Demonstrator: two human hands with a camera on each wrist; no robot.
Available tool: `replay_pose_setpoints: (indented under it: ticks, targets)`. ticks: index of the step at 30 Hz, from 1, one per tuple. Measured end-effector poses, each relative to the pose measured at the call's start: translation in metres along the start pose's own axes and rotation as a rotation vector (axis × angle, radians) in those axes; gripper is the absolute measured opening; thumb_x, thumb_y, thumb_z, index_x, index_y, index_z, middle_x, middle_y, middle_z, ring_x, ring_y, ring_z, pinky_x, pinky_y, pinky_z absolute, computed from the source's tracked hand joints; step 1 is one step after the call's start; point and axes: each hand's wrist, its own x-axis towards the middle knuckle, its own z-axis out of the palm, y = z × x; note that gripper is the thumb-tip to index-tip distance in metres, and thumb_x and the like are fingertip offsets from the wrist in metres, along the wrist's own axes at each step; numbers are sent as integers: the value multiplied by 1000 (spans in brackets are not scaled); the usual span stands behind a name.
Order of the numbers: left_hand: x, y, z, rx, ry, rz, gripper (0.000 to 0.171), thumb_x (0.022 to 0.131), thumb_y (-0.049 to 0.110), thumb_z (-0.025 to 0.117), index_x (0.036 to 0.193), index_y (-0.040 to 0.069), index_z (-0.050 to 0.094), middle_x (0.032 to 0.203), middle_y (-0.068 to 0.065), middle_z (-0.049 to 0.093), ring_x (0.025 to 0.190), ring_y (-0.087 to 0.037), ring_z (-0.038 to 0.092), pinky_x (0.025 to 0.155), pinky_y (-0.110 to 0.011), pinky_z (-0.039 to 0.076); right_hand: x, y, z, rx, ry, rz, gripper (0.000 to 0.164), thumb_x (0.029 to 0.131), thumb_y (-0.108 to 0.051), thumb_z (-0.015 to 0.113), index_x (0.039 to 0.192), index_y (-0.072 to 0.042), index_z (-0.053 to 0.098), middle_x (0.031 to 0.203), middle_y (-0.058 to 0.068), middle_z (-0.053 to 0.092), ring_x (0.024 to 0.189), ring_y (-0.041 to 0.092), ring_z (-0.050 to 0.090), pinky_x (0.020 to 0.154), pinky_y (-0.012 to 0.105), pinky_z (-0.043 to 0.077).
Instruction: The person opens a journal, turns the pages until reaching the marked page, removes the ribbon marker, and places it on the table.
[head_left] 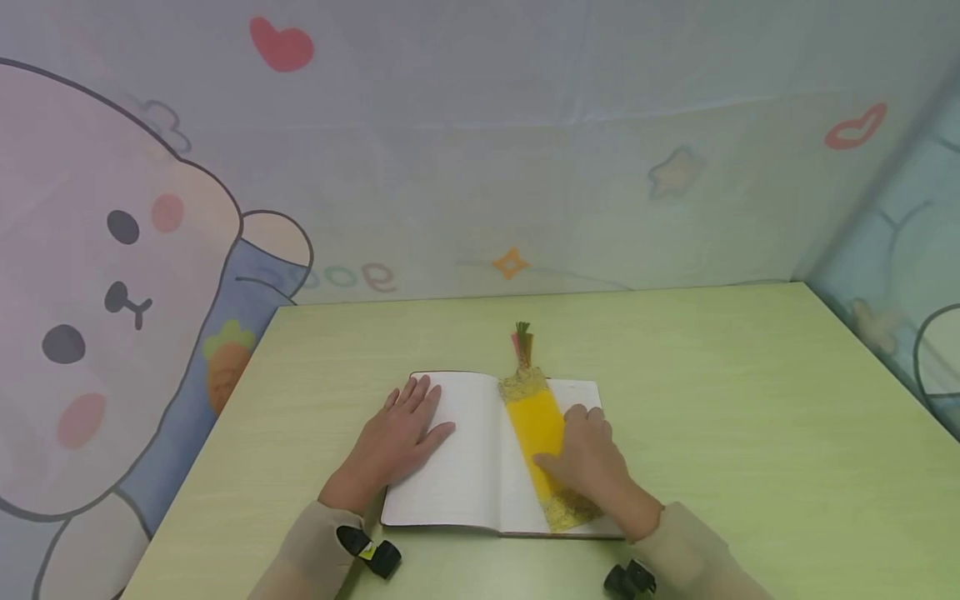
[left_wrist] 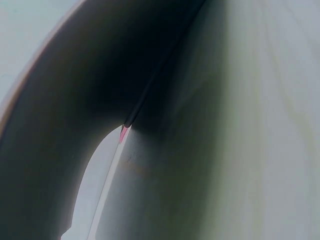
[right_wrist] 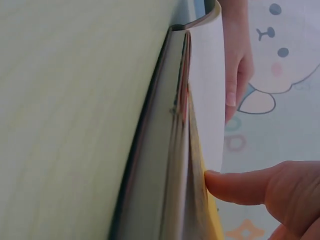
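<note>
An open notebook (head_left: 468, 492) with white pages lies on the table. Across its right page slants a yellow bookmark (head_left: 534, 421) with glittery gold ends and a tassel (head_left: 523, 346) at the top, which reaches past the notebook's far edge. My left hand (head_left: 405, 429) rests on the left page, fingers spread. My right hand (head_left: 588, 454) holds the bookmark's right side, the thumb over its face and the other fingers bent, partly hidden. In the right wrist view, the thumb (right_wrist: 245, 187) touches the yellow edge. The left wrist view is dark, mostly the notebook's underside (left_wrist: 165, 170).
The pale green table (head_left: 750, 417) extends around the notebook on all sides. Behind it hangs a printed cloth backdrop (head_left: 480, 167) with a large cartoon animal (head_left: 112, 250) at the left. A black wrist camera (head_left: 382, 557) sits near the left cuff.
</note>
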Motion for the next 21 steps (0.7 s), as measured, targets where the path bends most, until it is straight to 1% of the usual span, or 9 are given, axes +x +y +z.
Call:
replay_pose_setpoints:
  ticks: [2, 4, 6, 8, 12, 16, 21]
  targets:
    - [0, 1, -1, -4, 1, 2, 67, 96, 50, 37, 144, 3, 33, 150, -17, 24, 139, -30, 19, 111, -45, 18, 2, 1, -2, 76, -12, 14, 60, 75, -27, 77, 110, 7, 42, 94, 18, 47, 74, 25, 46, 55, 31, 44]
    - [-1, 1, -1, -8, 1, 4, 67, 96, 50, 37, 143, 3, 33, 150, -17, 24, 138, -30, 19, 111, -45, 18, 4, 3, -4, 159, -26, 24, 57, 78, -19, 74, 116, 7, 40, 99, 20, 53, 73, 24, 49, 57, 32, 46]
    - [-1, 1, -1, -10, 2, 6, 67, 96, 50, 37, 143, 3, 34, 150, -17, 24, 138, -30, 19, 111, -45, 18, 5, 5, -7, 224, -33, 27, 50, 81, -14, 70, 117, 6, 42, 103, 21, 56, 76, 24, 53, 61, 33, 49]
    - [-2, 1, -1, -11, 0, 6, 67, 96, 50, 37, 143, 3, 34, 150, -17, 24, 138, -30, 19, 111, -45, 18, 6, 8, -10, 288, -43, 39, 43, 83, -10, 67, 116, 5, 44, 102, 21, 58, 76, 24, 55, 61, 33, 49]
    - [-2, 0, -1, -8, -7, 5, 67, 96, 51, 36, 144, 3, 33, 150, -17, 24, 139, -30, 18, 111, -45, 18, 9, 16, -15, 414, -84, 84, 36, 85, -8, 64, 116, 3, 49, 100, 18, 57, 80, 24, 56, 65, 34, 51]
    - [-2, 0, -1, -9, -8, 6, 67, 96, 51, 36, 143, 3, 33, 150, -17, 24, 138, -30, 18, 111, -45, 18, 13, 22, -17, 548, -153, 149, 37, 84, -8, 63, 118, 1, 51, 106, 18, 57, 82, 23, 57, 66, 32, 51]
    - [-2, 1, -1, -16, 2, 10, 67, 96, 51, 36, 143, 3, 34, 150, -17, 24, 139, -30, 18, 111, -45, 18, 18, 30, -17, 755, -239, 249, 39, 83, -9, 62, 120, -3, 51, 101, 14, 60, 73, 22, 56, 60, 28, 50]
